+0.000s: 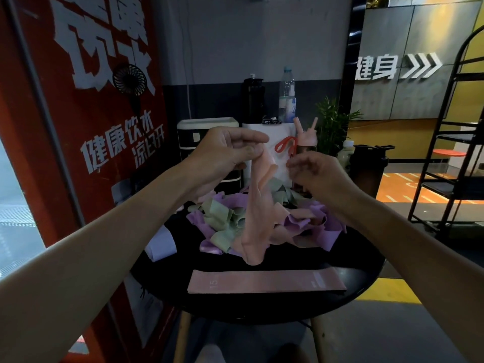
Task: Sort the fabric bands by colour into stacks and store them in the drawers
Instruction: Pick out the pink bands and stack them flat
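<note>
The left hand is pinching the peach band, which is hanging lengthwise above the mixed pile. The right hand is curling just beside it, grip unclear. The flat pink band is lying crosswise, nearer the person.

Dim, soft, wide-angle edge distortion

You are facing a grey wall, with a red, white-lettered panel standing at your left. A black metal rack is standing at your right on orange flooring.
</note>
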`<state>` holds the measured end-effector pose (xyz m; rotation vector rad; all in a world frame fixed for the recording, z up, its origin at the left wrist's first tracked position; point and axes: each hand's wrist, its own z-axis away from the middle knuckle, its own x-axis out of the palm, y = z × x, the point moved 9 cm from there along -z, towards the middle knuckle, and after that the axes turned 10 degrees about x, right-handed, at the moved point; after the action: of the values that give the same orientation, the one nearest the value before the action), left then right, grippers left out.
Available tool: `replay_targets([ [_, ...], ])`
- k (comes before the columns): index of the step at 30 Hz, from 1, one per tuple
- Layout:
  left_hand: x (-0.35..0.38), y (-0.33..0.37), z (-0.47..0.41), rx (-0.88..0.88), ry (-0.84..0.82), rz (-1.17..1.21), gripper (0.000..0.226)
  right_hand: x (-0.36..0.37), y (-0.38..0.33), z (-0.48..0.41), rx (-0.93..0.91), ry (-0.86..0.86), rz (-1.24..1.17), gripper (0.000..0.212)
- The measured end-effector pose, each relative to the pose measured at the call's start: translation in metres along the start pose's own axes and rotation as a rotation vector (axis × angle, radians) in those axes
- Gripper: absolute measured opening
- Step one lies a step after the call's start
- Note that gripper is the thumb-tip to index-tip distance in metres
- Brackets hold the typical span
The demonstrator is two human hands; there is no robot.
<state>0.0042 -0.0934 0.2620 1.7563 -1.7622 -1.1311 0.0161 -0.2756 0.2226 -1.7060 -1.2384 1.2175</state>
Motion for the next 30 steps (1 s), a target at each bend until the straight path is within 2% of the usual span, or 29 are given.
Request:
replay_targets([
  [2, -0.005, 0.004, -0.001, 0.033, 0.059, -0.056, 0.018, 0.0, -0.009, 0.005, -0.013, -0.006, -0.078, 0.011],
  [4, -0.006, 0.007, -0.001, 0.064, 0.093, -0.077, 0.017, 0.009, -0.02, 0.013, -0.051, -0.091, -0.111, 0.021],
  [6, -0.005, 0.009, 0.0, 0.078, 0.098, -0.087, 0.017, 0.017, -0.034, 0.02, -0.122, -0.118, -0.087, 0.013],
  [9, 0.0, 0.011, 0.003, 0.089, 0.092, -0.077, 0.02, 0.017, -0.042, 0.017, -0.151, -0.041, -0.074, 0.01],
  [12, 0.004, 0.005, 0.008, 0.086, 0.082, -0.101, 0.037, 0.015, -0.046, 0.014, -0.149, 0.013, -0.082, 0.008],
  [14, 0.014, -0.009, 0.014, 0.02, 0.023, -0.066, 0.047, 0.014, -0.045, 0.013, -0.138, 0.035, -0.113, 0.006],
  [16, 0.028, -0.028, 0.025, -0.058, -0.045, -0.03, 0.044, 0.014, -0.042, 0.012, -0.137, 0.05, -0.102, 0.005],
  [19, 0.037, -0.049, 0.04, -0.112, -0.024, 0.03, 0.036, 0.013, -0.029, 0.013, -0.13, 0.057, -0.074, 0.007],
  [22, 0.036, -0.064, 0.044, -0.086, 0.025, 0.017, 0.041, 0.006, -0.004, 0.015, -0.085, 0.083, -0.104, 0.009],
  [26, 0.047, -0.094, 0.057, -0.126, -0.057, -0.041, 0.049, -0.014, 0.027, 0.024, -0.074, 0.19, -0.015, 0.005],
  [30, 0.055, -0.128, 0.081, -0.179, -0.145, -0.167, 0.039, -0.035, 0.071, 0.035, 0.022, 0.219, -0.044, 0.02],
])
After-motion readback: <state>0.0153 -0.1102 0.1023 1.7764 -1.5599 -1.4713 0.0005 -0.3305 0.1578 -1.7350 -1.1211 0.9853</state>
